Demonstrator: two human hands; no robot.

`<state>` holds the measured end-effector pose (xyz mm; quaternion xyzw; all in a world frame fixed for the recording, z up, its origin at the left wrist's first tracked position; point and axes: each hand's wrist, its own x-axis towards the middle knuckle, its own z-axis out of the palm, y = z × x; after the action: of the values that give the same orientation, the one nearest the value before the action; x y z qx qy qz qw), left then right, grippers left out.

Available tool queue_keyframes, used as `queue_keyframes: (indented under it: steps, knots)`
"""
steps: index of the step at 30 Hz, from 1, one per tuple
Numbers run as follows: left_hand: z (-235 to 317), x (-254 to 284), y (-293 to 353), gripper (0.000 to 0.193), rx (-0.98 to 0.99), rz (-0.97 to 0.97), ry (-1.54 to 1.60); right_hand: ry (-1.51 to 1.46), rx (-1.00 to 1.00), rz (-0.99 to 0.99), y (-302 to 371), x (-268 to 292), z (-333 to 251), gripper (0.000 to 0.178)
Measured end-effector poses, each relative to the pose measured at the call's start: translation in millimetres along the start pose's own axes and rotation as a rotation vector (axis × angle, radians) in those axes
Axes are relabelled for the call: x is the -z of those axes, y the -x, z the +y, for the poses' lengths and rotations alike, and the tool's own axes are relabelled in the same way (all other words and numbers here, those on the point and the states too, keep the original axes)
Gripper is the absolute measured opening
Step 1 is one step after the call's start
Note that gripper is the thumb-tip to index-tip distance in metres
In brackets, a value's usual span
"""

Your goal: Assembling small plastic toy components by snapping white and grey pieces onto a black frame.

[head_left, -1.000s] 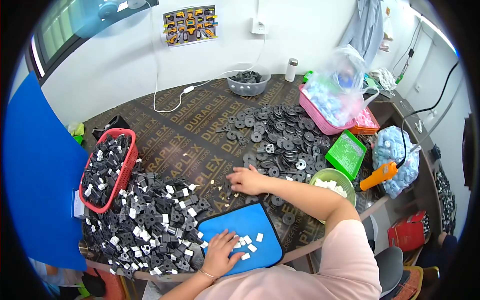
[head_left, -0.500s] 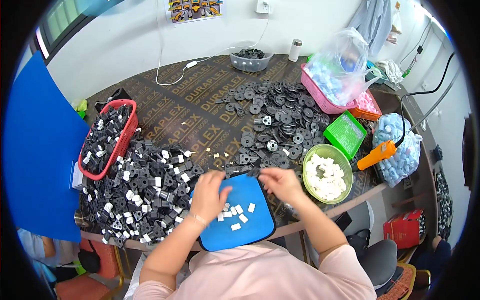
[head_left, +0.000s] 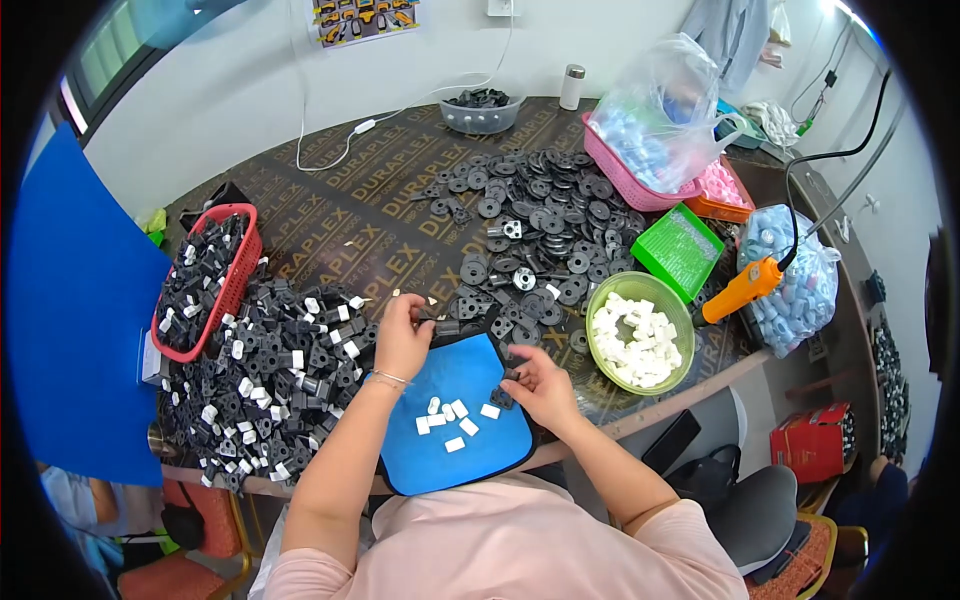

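Note:
My right hand (head_left: 543, 388) pinches a small black plastic part (head_left: 503, 398) at the right edge of a blue mat (head_left: 410, 466). My left hand (head_left: 404, 335) is over the mat's far left corner, fingers and thumb apart, with nothing visible between them. Beside its thumb lies a short black cylindrical part (head_left: 447, 327). Several small white blocks (head_left: 459, 409) are scattered on the mat between my hands. A heap of black parts with white inserts (head_left: 300, 385) spreads to the left of my left arm. Beyond the mat lie many loose black discs and plates (head_left: 550, 215).
A green bowl (head_left: 688, 340) of white pieces stands right of my right hand. Behind it are a green tray (head_left: 680, 250) and a pink basket (head_left: 598, 150). An orange power screwdriver (head_left: 740, 292) hangs on a cable. A red basket (head_left: 250, 265) of black parts stands left.
My right hand has moved down toward the mat's right edge with the black part. My left hand has shifted away from the mat's middle toward its far left corner.

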<state>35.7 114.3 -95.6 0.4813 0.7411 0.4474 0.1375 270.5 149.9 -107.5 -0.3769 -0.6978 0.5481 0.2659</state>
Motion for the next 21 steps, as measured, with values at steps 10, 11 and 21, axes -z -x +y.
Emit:
queue_keyframes:
  steps: [10, 11, 21]
  knots:
    - [28.0, 29.9, 33.9, 0.020, 0.476, -0.077, 0.918, -0.111, -0.049, 0.009, -10.7, 9.0, -7.2, 0.020]
    - [32.7, 29.8, 39.1, 0.021, 0.515, -0.168, 0.944, -0.261, -0.043, 0.028, -12.2, 8.4, -9.0, 0.020]
    - [46.0, 25.1, 63.3, 0.025, 0.515, -0.336, 1.142, -0.661, -0.125, -0.096, -12.7, 5.7, -34.6, 0.020]
